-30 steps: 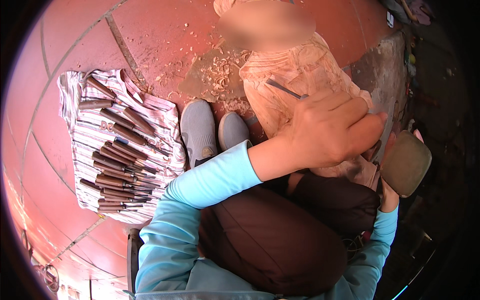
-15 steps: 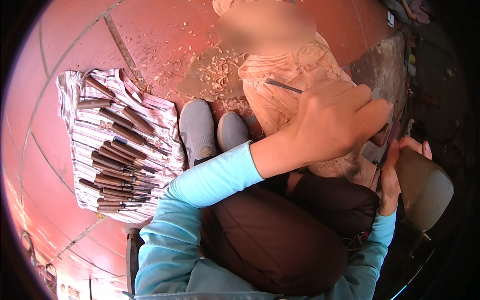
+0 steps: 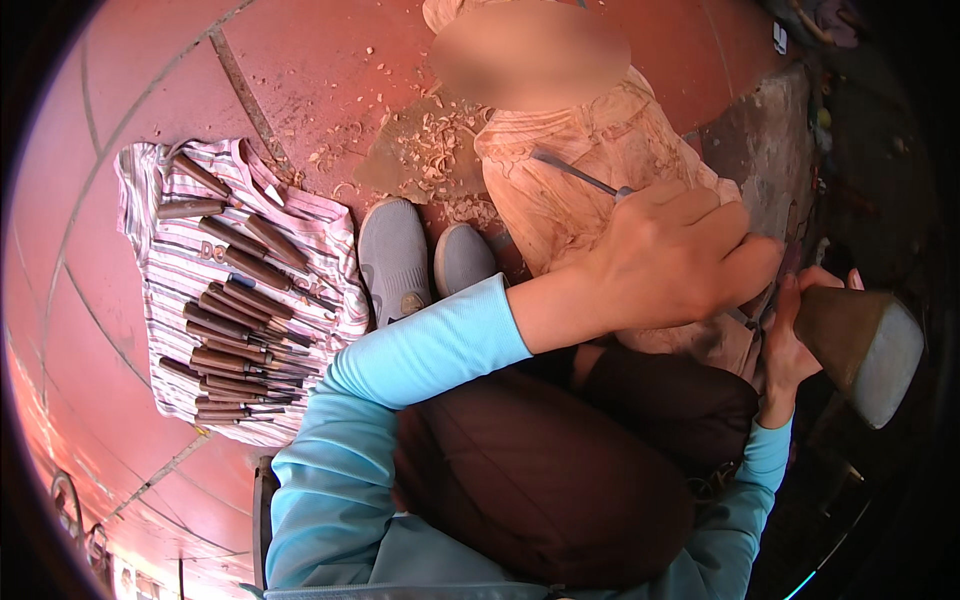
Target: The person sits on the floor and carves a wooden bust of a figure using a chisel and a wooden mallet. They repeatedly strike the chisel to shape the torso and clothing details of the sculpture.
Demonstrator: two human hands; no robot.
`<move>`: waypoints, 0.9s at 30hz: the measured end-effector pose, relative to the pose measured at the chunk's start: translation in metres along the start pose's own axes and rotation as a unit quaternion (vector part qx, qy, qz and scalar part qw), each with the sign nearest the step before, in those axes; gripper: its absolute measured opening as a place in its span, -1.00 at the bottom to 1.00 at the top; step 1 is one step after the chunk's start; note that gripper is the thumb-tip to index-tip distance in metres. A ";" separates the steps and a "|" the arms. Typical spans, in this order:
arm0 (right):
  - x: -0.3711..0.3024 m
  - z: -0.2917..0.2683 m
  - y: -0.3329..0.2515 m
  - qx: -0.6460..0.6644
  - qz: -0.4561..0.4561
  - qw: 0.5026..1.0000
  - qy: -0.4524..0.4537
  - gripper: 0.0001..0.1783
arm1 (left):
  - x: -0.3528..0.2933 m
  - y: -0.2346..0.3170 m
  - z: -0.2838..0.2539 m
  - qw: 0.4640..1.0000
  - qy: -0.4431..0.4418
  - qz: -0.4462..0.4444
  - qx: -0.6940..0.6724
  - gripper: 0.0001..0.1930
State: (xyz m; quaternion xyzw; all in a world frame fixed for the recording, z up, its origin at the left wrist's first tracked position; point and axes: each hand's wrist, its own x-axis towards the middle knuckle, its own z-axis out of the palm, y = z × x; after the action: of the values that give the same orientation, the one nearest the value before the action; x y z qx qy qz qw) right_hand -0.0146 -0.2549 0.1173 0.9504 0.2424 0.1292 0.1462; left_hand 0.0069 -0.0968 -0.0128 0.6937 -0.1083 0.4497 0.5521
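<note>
My left hand [image 3: 675, 255] is wrapped round the handle of a carving chisel [image 3: 578, 176], and the fingers hide most of that handle. Its thin metal blade points left across the folds of a pale carved wooden figure [image 3: 535, 225]; whether the edge touches the wood I cannot tell. To the right, my right hand [image 3: 788, 345] grips a mallet [image 3: 850, 335] with a worn, brownish block head and a paler end face. The mallet head is apart from the chisel. A blurred patch covers the upper part of the figure.
Several brown-handled chisels [image 3: 240, 315] lie in rows on a striped shirt [image 3: 150, 270] spread over the red tiled floor [image 3: 110, 350] at left. Wood shavings [image 3: 440, 140] are scattered beyond the grey shoes [image 3: 395, 250]. A stone-like block [image 3: 770, 150] stands right of the figure.
The mallet head has turned and shifted slightly right, showing more of its end face. More of the chisel's shank shows in front of my left hand, which has barely moved.
</note>
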 end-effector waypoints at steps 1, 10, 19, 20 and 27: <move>0.001 -0.003 -0.002 -0.023 -0.001 1.000 -0.011 -0.87 | -0.003 0.001 -0.003 1.000 -0.012 0.001 -0.009 -0.88; 0.000 -0.010 -0.011 -0.026 0.028 0.999 -0.016 -0.89 | 0.001 -0.006 -0.011 0.998 0.043 0.000 -0.050 -0.65; -0.010 -0.003 -0.001 0.194 -0.032 0.979 0.058 -0.42 | -0.029 -0.019 -0.045 0.976 0.003 0.129 -0.176 -0.69; -0.012 -0.001 0.000 0.227 -0.046 0.970 0.072 -0.43 | -0.033 -0.022 -0.052 0.969 -0.007 0.144 -0.200 -0.70; -0.021 0.008 -0.001 0.287 -0.064 0.950 0.103 -0.67 | -0.037 -0.013 -0.065 0.958 0.009 0.169 -0.233 -0.62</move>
State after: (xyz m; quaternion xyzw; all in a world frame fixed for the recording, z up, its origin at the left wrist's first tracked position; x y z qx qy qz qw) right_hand -0.0304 -0.2667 0.1058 0.9161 0.3436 0.1418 -0.1505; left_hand -0.0385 -0.0486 -0.0500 0.5137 -0.3203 0.5048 0.6154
